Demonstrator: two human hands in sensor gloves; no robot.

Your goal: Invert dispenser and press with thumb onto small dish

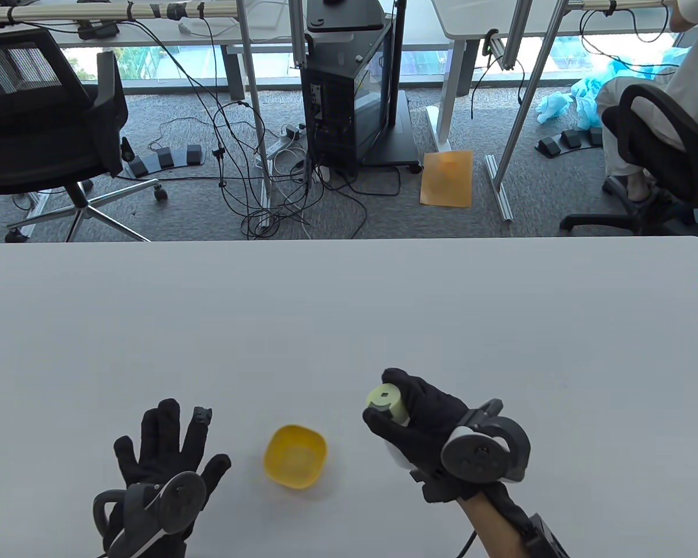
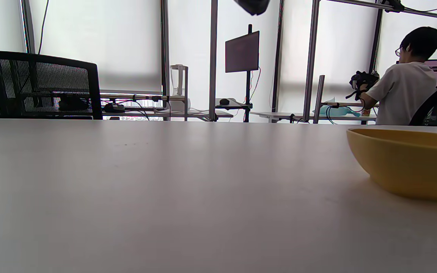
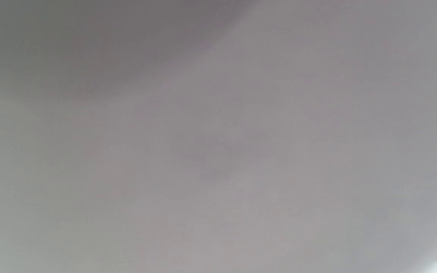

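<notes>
A small yellow dish [image 1: 295, 456] sits on the white table [image 1: 349, 314] between my hands; its side also shows at the right of the left wrist view [image 2: 408, 167]. My right hand [image 1: 404, 421] grips a pale green dispenser [image 1: 388, 403] just right of the dish, a little above the table, its flat green end facing up toward the camera. Its lower white part is mostly hidden by my fingers. My left hand [image 1: 166, 444] lies flat on the table left of the dish, fingers spread, holding nothing. The right wrist view shows only blurred grey surface.
The table's far edge [image 1: 349, 241] runs across the middle of the table view. Beyond it are office chairs, cables and a computer cart [image 1: 349, 87] on the floor. A person [image 2: 408, 83] sits at another desk in the background.
</notes>
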